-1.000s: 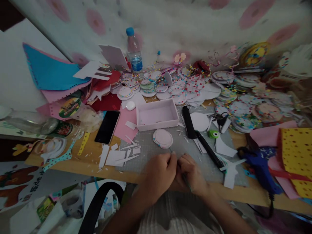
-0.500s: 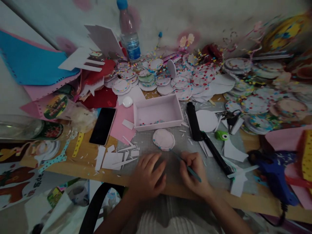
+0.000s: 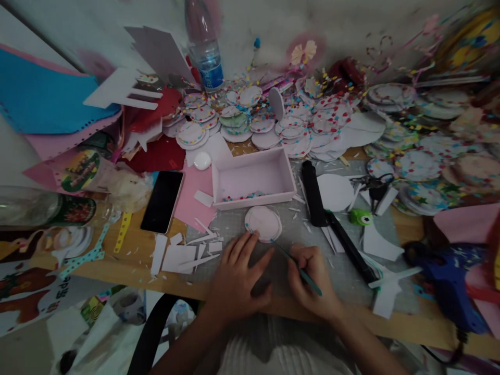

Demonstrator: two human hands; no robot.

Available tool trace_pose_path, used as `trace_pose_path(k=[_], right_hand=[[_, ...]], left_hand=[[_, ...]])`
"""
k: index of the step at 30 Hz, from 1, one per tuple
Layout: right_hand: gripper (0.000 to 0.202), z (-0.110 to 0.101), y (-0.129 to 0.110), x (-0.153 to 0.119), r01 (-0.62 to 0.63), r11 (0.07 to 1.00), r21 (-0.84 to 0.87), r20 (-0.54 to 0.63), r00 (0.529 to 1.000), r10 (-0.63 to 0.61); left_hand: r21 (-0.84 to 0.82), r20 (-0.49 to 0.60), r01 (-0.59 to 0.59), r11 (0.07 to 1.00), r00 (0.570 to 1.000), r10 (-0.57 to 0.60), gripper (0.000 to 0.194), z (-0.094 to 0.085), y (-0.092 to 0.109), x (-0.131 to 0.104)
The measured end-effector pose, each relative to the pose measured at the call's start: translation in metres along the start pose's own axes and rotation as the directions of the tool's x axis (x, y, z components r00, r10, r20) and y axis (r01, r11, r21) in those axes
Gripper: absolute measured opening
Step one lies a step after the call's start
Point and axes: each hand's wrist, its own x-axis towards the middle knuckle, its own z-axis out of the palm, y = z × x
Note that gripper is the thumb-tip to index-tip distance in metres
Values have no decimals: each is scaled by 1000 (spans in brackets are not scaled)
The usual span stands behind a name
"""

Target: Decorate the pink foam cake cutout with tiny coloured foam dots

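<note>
In front of me lies a small round white paper disc (image 3: 263, 224), with a few tiny blue dots along its lower edge. My left hand (image 3: 242, 276) is open, palm down with fingers spread, its foremost fingertips at the disc's lower left edge. My right hand (image 3: 310, 278) is closed around a slim teal tool (image 3: 300, 270), whose exact kind I cannot make out. The tool's thin tip meets the disc's lower right rim. Just behind the disc stands a shallow pale pink box (image 3: 253, 179) with small coloured bits along its near inner side.
Stacks of decorated paper discs (image 3: 292, 127) line the wall. A black phone (image 3: 162, 202) and white paper scraps (image 3: 179, 258) lie left. Right are a long black tool (image 3: 312, 195), a green punch (image 3: 359, 217), scissors (image 3: 375, 186) and a blue glue gun (image 3: 449, 281).
My left hand has moved up, and its fingertips now reach the disc's lower left edge. The right hand keeps its grip, with the tool's tip still at the rim. The view has shifted slightly.
</note>
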Motion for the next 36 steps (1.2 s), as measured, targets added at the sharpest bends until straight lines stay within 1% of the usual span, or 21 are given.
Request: trace_pose_path(k=[4, 9, 12, 18, 23, 29, 36], right_hand=[[23, 0, 0, 0, 4, 1000, -3, 27, 1000, -4], [24, 0, -1, 1, 88, 994, -64, 48, 995, -85], [24, 0, 0, 1, 106, 991, -86, 41, 994, -103], [24, 0, 1, 0, 108, 991, -83, 26, 994, -106], [25, 0, 1, -2, 99, 992, -72, -24, 995, -101], [24, 0, -1, 1, 125, 988, -85, 37, 992, -123], [23, 0, 0, 0, 114, 987, -114, 34, 993, -111]], left_hand=[[3, 6, 4, 1000, 1000, -4, 63, 0, -1, 1], [4, 8, 8, 1000, 1000, -8, 63, 0, 0, 1], [2, 2, 7, 1000, 1000, -7, 62, 0, 0, 1], [0, -11, 7, 1000, 1000, -7, 61, 1, 0, 1], [1, -8, 9, 1000, 1000, -9, 62, 0, -1, 1], [-3, -5, 8, 1000, 1000, -8, 60, 1, -1, 0], [-9, 7, 9, 1000, 1000, -9, 60, 0, -1, 2]])
